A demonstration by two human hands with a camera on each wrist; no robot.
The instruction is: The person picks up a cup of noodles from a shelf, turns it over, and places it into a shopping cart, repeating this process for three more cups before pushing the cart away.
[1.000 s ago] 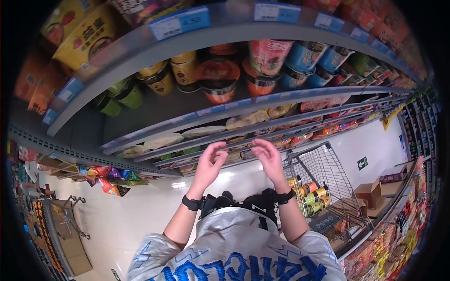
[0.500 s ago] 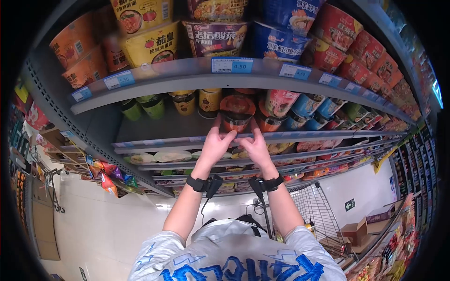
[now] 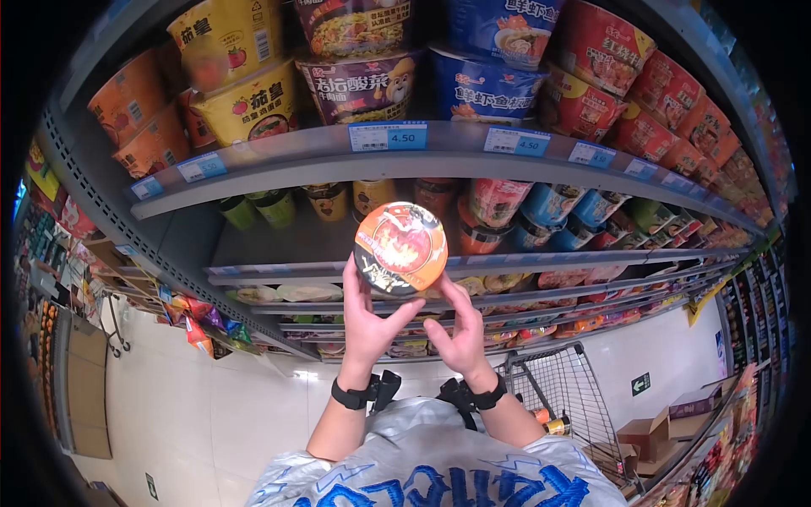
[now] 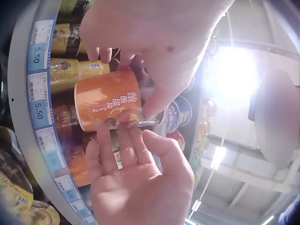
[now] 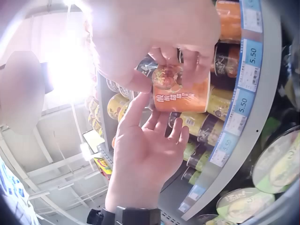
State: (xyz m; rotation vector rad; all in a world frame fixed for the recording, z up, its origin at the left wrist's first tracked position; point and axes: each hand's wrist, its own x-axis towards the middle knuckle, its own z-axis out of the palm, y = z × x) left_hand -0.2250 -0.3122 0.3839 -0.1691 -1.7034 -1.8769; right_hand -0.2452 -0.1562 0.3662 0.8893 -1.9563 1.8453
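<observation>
Orange and black with a shiny lid, the instant-noodle cup (image 3: pixel 401 249) is raised between two hands in the head view, its top facing the camera. The left hand (image 3: pixel 372 323) grips it from the left, fingers bent along its side and thumb lower down near its bottom edge; the right hand (image 3: pixel 460 332) holds it at the lower right with curved fingers, thumb apart from it. Behind the cup runs a shelf, with green cups (image 3: pixel 274 209) to its left and a pink noodle cup (image 3: pixel 500 201) to its right. Above it are a purple noodle bowl (image 3: pixel 359 87) and a blue noodle bowl (image 3: pixel 490 87), and below and to the right of it a shopping cart (image 3: pixel 562 380). From the left wrist, the cup's orange side shows between the near left hand, which covers its upper right part, and the right hand, whose fingertips touch its lower edge; blue price labels (image 4: pixel 40 103) run down to the left of it. From the right wrist, the right hand reaches over the cup with bent fingers, and the left hand's fingers meet its underside; glare washes out this side, but that thumb seems to touch its edge too. Yellow packaging (image 5: pixel 190 123) sits just beneath it.
</observation>
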